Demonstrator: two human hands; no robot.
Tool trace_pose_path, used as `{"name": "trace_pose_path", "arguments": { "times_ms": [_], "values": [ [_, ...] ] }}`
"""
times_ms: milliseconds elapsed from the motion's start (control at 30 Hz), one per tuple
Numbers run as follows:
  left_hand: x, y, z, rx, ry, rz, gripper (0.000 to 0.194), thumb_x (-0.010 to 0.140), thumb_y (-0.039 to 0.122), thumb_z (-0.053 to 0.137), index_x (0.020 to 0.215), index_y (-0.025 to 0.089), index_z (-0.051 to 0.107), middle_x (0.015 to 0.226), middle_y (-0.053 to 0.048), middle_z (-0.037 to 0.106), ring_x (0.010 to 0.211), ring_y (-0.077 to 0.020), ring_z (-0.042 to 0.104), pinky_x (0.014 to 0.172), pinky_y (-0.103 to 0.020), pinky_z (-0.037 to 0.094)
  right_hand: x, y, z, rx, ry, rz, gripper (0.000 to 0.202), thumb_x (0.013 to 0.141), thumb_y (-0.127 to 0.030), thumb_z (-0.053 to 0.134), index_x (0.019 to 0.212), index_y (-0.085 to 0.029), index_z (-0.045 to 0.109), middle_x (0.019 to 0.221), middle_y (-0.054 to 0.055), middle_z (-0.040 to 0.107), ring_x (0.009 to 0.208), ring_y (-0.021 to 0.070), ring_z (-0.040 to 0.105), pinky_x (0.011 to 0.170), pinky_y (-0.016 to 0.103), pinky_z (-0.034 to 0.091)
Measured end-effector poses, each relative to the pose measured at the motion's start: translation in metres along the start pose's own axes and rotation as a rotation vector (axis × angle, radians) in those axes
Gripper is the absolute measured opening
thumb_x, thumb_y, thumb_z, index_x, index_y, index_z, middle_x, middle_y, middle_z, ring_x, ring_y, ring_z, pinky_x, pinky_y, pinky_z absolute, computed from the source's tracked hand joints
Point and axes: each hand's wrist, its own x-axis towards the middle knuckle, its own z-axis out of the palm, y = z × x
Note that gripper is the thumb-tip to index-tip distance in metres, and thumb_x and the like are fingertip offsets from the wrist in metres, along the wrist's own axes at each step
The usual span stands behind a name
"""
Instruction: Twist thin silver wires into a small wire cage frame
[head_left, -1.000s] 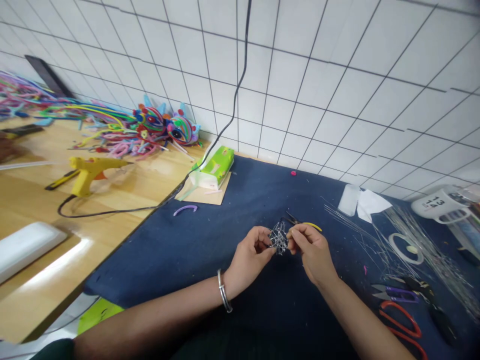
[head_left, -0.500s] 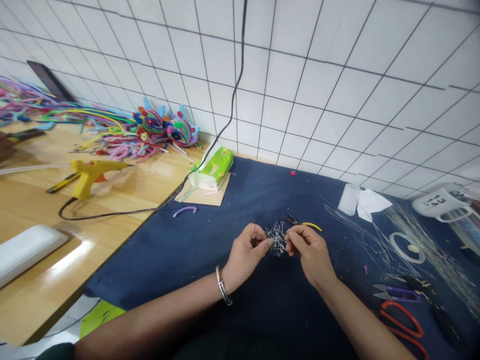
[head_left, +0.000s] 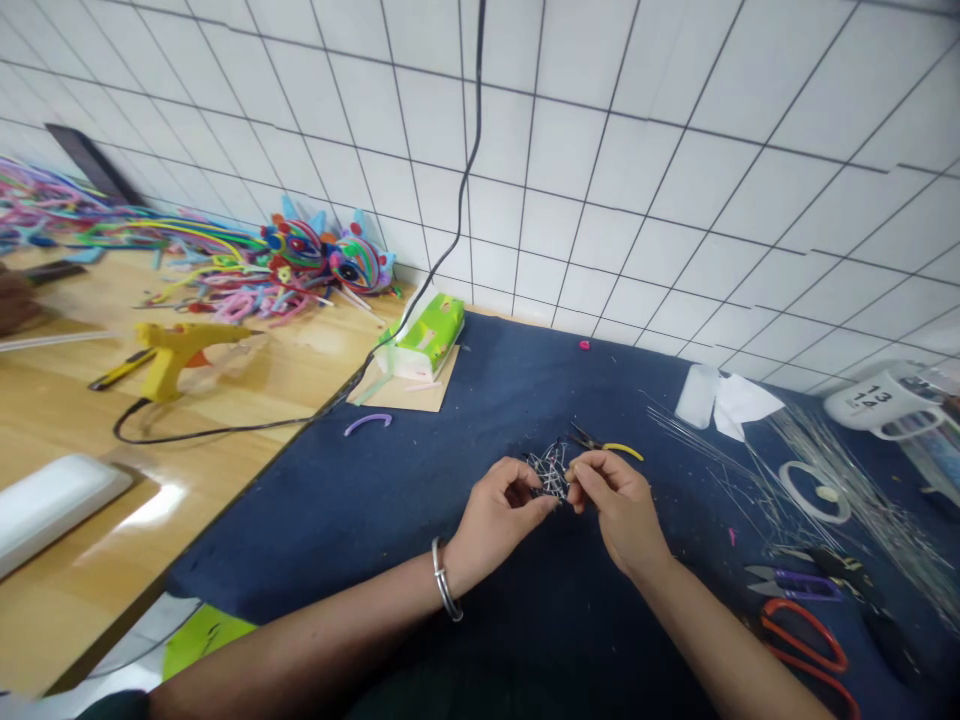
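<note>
A small openwork tangle of silvery wire (head_left: 552,470) is held above the dark blue cloth (head_left: 480,400). My left hand (head_left: 504,515) grips its left side between thumb and fingers, a silver bangle around that wrist. At the right side of the wire piece, my right hand (head_left: 616,503) is closed in a pinch at its edge. Which strand lies between those fingertips is too small to tell. Just beyond the right hand, a pair of pliers (head_left: 622,450) with yellow handles lies on the cloth, partly hidden.
Loose wires (head_left: 847,470), a white ring (head_left: 814,495), purple thread snips (head_left: 806,585) and red-handled scissors (head_left: 806,635) lie to the right. A white mug (head_left: 870,405) stands behind them. Leftward are a tissue pack (head_left: 431,335), a yellow glue gun (head_left: 176,355) and colourful pipe cleaners (head_left: 240,265). Another person's hand (head_left: 15,300) shows far left.
The wire piece has turned slightly between my hands. My left thumb has shifted right along its lower edge, while my right hand stays nearly in place.
</note>
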Motion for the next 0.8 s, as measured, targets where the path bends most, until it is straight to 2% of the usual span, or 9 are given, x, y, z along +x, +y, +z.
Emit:
{"name": "trace_pose_path", "arguments": {
  "times_ms": [200,433,567,800],
  "values": [
    [0.003,0.000,-0.002,0.181,0.048,0.080,0.010,0.073,0.024,0.060,0.075,0.018,0.053,0.070,0.002,0.054,0.058,-0.0091,0.048,0.056,-0.022,0.040,-0.001,-0.002,0.001,-0.005,-0.009,-0.011,0.013,0.082,-0.030,0.057,0.080,-0.018,0.060,0.067,0.000,0.058,0.056,0.0097,0.052,0.054,0.023,0.043],
    [0.001,0.000,-0.006,0.252,0.100,0.202,0.001,0.078,0.019,0.054,0.077,0.018,0.055,0.074,0.001,0.060,0.059,-0.0089,0.052,0.059,-0.022,0.043,-0.001,-0.002,0.000,-0.027,0.001,-0.031,0.013,0.082,-0.030,0.056,0.081,-0.017,0.059,0.065,0.000,0.057,0.057,0.0100,0.052,0.054,0.023,0.043],
    [0.003,-0.003,-0.004,0.256,0.121,0.272,0.006,0.078,0.013,0.053,0.076,0.018,0.055,0.083,0.000,0.063,0.064,-0.0093,0.055,0.062,-0.022,0.045,-0.003,-0.002,0.001,-0.049,0.001,-0.038,0.013,0.083,-0.030,0.055,0.082,-0.017,0.059,0.065,0.000,0.057,0.057,0.0104,0.052,0.054,0.024,0.044],
    [0.007,-0.013,0.000,0.238,0.140,0.388,0.021,0.076,0.004,0.049,0.079,0.019,0.064,0.099,-0.004,0.065,0.089,-0.0139,0.062,0.081,-0.027,0.049,-0.008,-0.003,0.004,-0.139,0.014,-0.087,0.015,0.084,-0.031,0.053,0.082,-0.018,0.059,0.065,0.000,0.058,0.058,0.0115,0.053,0.057,0.026,0.045]
  ]
}}
